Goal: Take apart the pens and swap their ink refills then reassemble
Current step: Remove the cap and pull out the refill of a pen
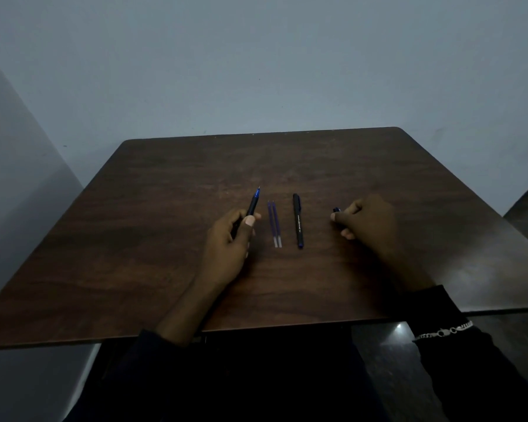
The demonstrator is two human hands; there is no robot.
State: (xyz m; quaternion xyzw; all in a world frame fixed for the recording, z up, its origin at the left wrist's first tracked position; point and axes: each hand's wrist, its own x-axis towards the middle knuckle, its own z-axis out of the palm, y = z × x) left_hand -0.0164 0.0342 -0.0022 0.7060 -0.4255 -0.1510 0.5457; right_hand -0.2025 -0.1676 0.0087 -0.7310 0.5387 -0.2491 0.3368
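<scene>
Head view shows the left hand [229,239] gripping a blue-nosed pen [254,204], its tip aimed away from the person, while the right hand [369,220] pinches a small dark blue pen piece [336,210]. Two ink refills [274,223] lie side by side on the counter [165,269] between the hands, beside a black pen barrel [297,220], long axes running away from the person. The refills sit nearer the left hand, the barrel nearer the right.

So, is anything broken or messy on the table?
Nothing looks broken or spilled. Two refills lie neatly side by side on the table, between the pen in the left hand and a black pen. The right hand pinches a small dark piece.
</scene>
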